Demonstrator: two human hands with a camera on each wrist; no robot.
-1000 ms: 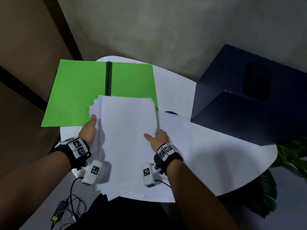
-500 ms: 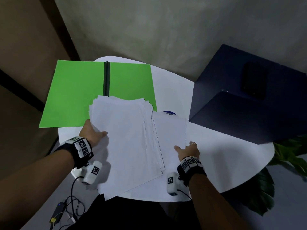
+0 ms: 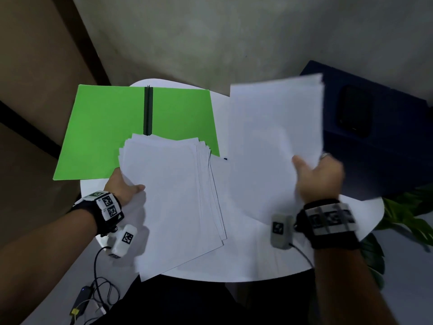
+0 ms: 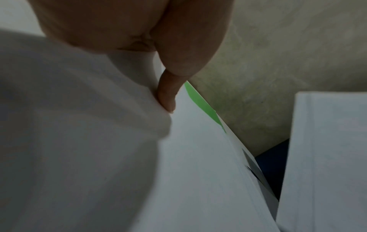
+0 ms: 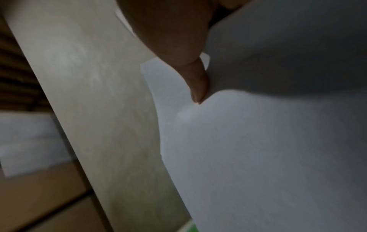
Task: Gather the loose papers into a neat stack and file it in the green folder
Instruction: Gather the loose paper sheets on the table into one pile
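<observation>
Head view: right hand [image 3: 318, 179] has just lifted a second batch of sheets [image 3: 274, 137] clear of the tabletop [image 3: 351, 221], left hand [image 3: 124, 186] still pinching the fanned stack [image 3: 168, 195] near the open green folder [image 3: 105, 127] — merging and squaring remain.

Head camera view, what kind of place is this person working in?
Probably a small office or study corner, though that is a guess. A round white table stands against a plain grey plaster wall, bearing an open bright green card folder and loose white paper sheets; a leafy green plant sits beside it.
</observation>
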